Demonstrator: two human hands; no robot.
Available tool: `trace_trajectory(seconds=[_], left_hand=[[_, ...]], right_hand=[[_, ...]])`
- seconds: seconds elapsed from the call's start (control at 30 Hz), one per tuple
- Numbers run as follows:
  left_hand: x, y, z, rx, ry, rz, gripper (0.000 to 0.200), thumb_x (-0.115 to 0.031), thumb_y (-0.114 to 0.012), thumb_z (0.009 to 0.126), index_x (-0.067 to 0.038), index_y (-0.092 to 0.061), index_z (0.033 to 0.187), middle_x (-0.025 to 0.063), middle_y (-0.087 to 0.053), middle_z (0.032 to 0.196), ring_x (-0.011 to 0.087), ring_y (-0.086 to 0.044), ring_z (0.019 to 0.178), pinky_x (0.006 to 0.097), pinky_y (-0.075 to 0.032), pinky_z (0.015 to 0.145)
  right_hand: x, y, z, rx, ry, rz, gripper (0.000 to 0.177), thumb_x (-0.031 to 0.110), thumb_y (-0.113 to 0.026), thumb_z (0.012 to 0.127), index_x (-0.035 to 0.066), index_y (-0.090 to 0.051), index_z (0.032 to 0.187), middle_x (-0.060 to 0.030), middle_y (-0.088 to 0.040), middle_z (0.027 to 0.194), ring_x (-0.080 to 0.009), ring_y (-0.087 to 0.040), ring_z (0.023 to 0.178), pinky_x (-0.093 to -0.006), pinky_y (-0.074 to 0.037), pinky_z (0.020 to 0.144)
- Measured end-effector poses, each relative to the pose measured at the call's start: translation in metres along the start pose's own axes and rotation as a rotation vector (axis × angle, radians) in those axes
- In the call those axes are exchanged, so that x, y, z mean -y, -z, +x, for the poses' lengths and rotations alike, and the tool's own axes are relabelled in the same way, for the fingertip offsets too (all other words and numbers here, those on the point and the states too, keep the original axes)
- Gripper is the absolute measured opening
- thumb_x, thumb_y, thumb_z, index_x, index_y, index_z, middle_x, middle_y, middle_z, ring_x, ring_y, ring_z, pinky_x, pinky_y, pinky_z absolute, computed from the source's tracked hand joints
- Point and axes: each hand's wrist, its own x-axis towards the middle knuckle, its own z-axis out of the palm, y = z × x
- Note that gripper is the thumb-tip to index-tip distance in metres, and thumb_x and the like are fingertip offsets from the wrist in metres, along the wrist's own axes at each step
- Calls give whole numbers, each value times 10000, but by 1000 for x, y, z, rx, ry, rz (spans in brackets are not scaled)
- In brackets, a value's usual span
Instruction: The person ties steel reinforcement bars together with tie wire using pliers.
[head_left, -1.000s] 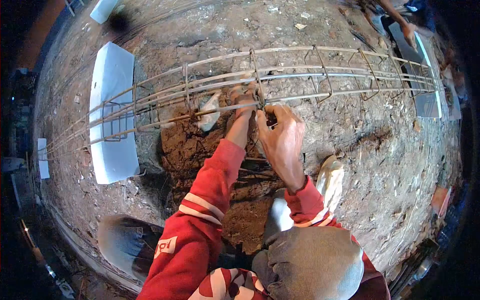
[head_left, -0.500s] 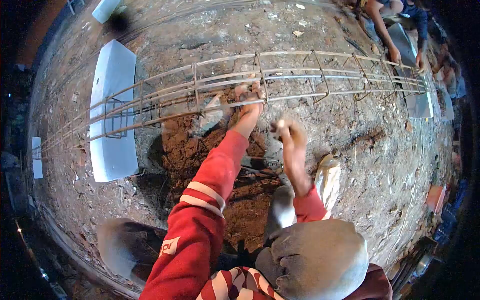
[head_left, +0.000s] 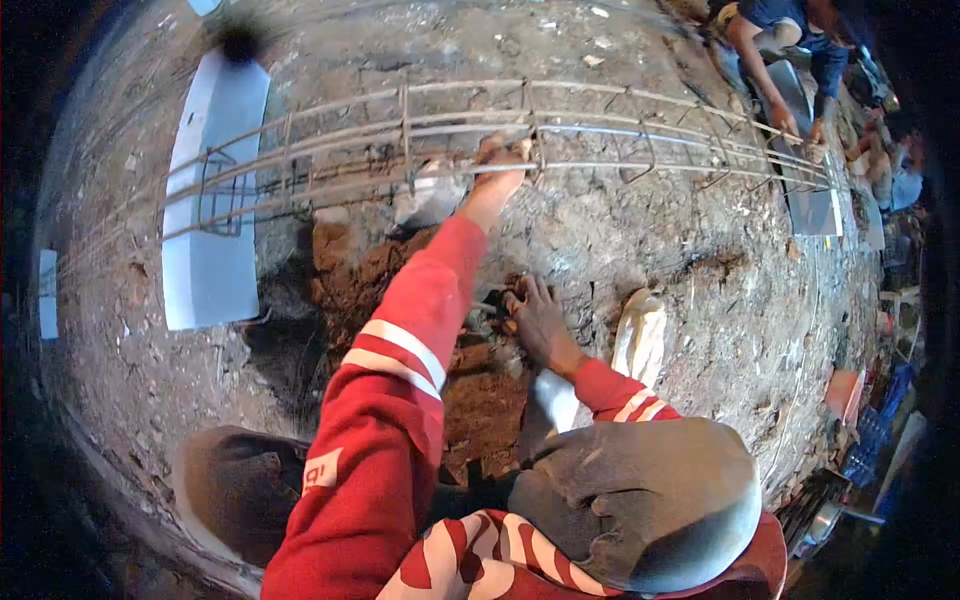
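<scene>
A long rebar cage, made of thin steel bars with square stirrups, runs across the view in front of me. My left hand is closed around its near lower bar, beside a stirrup. Lower and to the right, my right hand is down at the ground with its fingers apart. Its fingertips are at some thin rod-like pieces by the edge of the dug reddish soil. The far ends of those pieces are hidden behind my left sleeve.
A white block lies under the cage at left, another pale block under its right end. There, another person's hands are at the bars. A stone sits below the cage. A pale sack-like thing lies beside my knee.
My right hand has dropped from near the cage to the ground, its fingers spreading. My left hand still grips the bar. The view has shifted slightly.
</scene>
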Motion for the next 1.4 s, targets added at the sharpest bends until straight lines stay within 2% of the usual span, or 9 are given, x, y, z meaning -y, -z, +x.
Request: trace_trajectory(seconds=[0.1, 0.17, 0.27, 0.47, 0.93, 1.0, 1.1, 1.23, 1.4], left_hand=[[3, 36, -17, 192, -50, 280, 534, -184, -595, 937, -10, -443, 1418, 300, -570, 1299, 327, -580, 1221, 412, -483, 998], [5, 57, -56, 427, 51, -529, 562, -99, -495, 967, -36, -313, 1495, 286, -467, 1421, 397, -470, 1332, 418, -408, 1107], [45, 66, -57, 644, 172, -1076, 624, 27, -423, 946, -48, -212, 1529, 272, -371, 1499, 429, -353, 1407, 429, -335, 1169], [33, 85, -77, 563, 368, -1617, 656, 60, -445, 891, -23, -259, 1515, 251, -270, 1556, 396, -247, 1465, 432, -295, 1200], [49, 86, -67, 416, 319, -1260, 688, 227, -499, 786, 29, -352, 1428, 223, -474, 1249, 318, -539, 1182, 341, -468, 1065], [54, 85, -65, 389, 351, -1262, 665, 224, -504, 789, 29, -369, 1410, 215, -488, 1229, 308, -556, 1138, 341, -479, 1048], [47, 88, -68, 371, 324, -1212, 665, 211, -513, 793, 32, -355, 1414, 182, -520, 1174, 285, -571, 1068, 346, -486, 1033], [78, 88, -56, 460, -146, -541, 542, 116, -514, 869, 39, -401, 1393, 200, -552, 1242, 293, -555, 1168, 369, -469, 1057], [40, 61, -58, 425, 163, -856, 448, -222, -583, 984, 43, -473, 1327, 219, -590, 1268, 316, -586, 1199, 422, -501, 1025]], right_hand=[[-11, -18, 9, -56, -4, -35, 584, 308, -751, 764, 124, -545, 1279, -184, -460, 1335, -374, -430, 1257, -552, -375, 981], [-7, -11, 12, -9, -12, -87, 615, 287, -749, 760, 120, -511, 1302, -183, -475, 1327, -371, -443, 1253, -535, -378, 977], [-6, -19, 19, -79, -11, -65, 694, 283, -780, 704, 89, -502, 1310, -179, -499, 1305, -360, -464, 1235, -524, -377, 983], [14, -3, 26, -191, 35, -40, 614, 204, -709, 754, 77, -501, 1318, -175, -527, 1245, -356, -477, 1231, -514, -378, 982], [-35, -57, 17, -284, 154, 406, 531, 203, -729, 707, -12, -619, 1180, -223, -588, 1225, -415, -501, 1182, -540, -355, 1039], [-46, -66, 8, 5, 158, 330, 478, 188, -699, 731, -4, -642, 1165, -230, -599, 1200, -410, -527, 1115, -531, -368, 1022], [-30, -28, 0, -73, 290, 59, 363, 172, -673, 768, 23, -659, 1098, -203, -605, 1120, -379, -547, 1085, -507, -384, 998], [-7, 62, -16, -86, 221, -111, 180, 135, -642, 776, 92, -668, 949, -114, -600, 1017, -283, -574, 1046, -445, -415, 922], [-51, 83, -65, -245, -6, -76, 214, 73, -600, 772, 52, -662, 977, -133, -599, 1075, -320, -564, 1042, -452, -422, 902]])
